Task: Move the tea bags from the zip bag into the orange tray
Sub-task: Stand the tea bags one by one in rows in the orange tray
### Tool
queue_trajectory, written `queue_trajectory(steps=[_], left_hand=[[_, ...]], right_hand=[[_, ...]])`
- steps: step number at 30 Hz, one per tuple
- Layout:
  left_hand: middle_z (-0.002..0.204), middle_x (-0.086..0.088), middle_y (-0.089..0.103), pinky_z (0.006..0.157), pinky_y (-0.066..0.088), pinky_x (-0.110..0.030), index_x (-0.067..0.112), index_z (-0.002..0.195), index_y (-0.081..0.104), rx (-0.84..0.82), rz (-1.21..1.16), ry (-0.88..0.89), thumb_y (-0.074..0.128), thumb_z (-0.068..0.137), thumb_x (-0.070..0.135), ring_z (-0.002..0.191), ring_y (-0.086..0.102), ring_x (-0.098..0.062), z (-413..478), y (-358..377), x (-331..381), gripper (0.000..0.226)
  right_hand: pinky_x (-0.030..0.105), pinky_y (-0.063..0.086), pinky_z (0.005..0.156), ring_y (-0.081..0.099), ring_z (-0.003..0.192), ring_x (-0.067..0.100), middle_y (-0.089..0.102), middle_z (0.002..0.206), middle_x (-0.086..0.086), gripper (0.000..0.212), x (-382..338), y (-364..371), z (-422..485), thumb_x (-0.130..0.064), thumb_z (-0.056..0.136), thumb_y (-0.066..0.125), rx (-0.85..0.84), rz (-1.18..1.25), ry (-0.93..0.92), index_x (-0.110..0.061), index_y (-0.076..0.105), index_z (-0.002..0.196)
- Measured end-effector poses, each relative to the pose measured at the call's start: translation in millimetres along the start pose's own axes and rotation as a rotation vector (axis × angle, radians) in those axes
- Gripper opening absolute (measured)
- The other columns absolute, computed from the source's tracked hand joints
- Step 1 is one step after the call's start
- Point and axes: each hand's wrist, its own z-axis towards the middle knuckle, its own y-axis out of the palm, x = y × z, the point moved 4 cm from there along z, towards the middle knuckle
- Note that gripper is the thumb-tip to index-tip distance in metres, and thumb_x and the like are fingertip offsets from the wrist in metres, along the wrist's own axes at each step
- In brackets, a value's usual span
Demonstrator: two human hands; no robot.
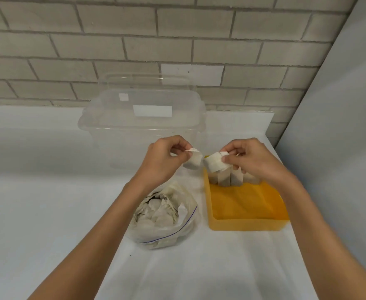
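An open clear zip bag (167, 219) full of pale tea bags lies on the white table, left of the orange tray (246, 206). Several tea bags (227, 180) stand in a row at the tray's far end. My left hand (167, 156) pinches one tea bag (193, 161) by its top edge, holding it in the air just left of the tray's far corner. My right hand (249, 159) grips another tea bag (214, 164) above the tray's far end, right over the standing row. The two held bags nearly touch.
A large clear plastic box (143, 124) with a lid stands behind the hands, against the brick wall (134, 44). A pale panel (340, 126) closes off the right side. The white table surface (47, 202) stretches left and toward me.
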Motion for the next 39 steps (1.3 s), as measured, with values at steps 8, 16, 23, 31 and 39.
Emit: queue_trajectory(steps=[8,16,23,31,39], left_hand=[[0.083,0.005,0.064,0.061,0.041,-0.004,0.017,0.086,0.068,-0.195,0.071,0.128,0.064,0.088,0.011,0.071,0.056,-0.003,32.0,76.8,36.4,0.007],[0.099,-0.004,0.066,0.064,0.038,-0.018,0.011,0.099,0.068,-0.36,0.291,0.051,0.059,0.089,0.01,0.082,0.052,-0.013,52.0,172.7,20.7,0.014],[0.105,-0.013,0.066,0.068,0.041,-0.023,0.004,0.101,0.066,-0.388,0.338,-0.006,0.058,0.088,0.006,0.086,0.056,-0.019,65.1,205.7,6.6,0.016],[0.113,-0.013,0.062,0.08,0.047,-0.032,0.007,0.109,0.06,-0.348,0.528,0.019,0.05,0.093,0.014,0.1,0.058,-0.026,72.3,216.9,-2.5,0.02],[0.109,-0.007,0.059,0.079,0.053,-0.034,0.015,0.113,0.056,-0.256,0.336,0.09,0.055,0.093,0.016,0.097,0.058,-0.021,72.3,195.4,13.9,0.02]], right_hand=[[0.007,0.039,0.043,0.055,0.057,0.011,0.063,0.073,0.001,0.01,37.9,-65.1,-14.9,-0.007,0.087,0.065,0.181,-0.031,0.058,-0.014,0.068,0.093],[0.008,0.038,0.041,0.054,0.051,0.01,0.062,0.073,0.004,0.01,78.1,-80.5,-24.0,-0.003,0.087,0.064,0.218,-0.109,0.13,-0.009,0.068,0.094],[0.009,0.038,0.042,0.054,0.055,0.012,0.064,0.077,0.006,0.01,96.9,-83.5,-29.7,-0.005,0.087,0.064,0.217,-0.087,0.161,-0.013,0.068,0.092],[0.011,0.04,0.045,0.056,0.057,0.01,0.066,0.08,0.004,0.009,104.1,-85.5,-30.8,-0.01,0.087,0.065,0.214,-0.117,0.175,-0.017,0.068,0.093],[0.013,0.039,0.046,0.056,0.057,0.01,0.066,0.078,0.002,0.009,100.5,-83.5,-31.4,-0.011,0.087,0.065,0.184,-0.107,0.177,-0.017,0.068,0.094]])
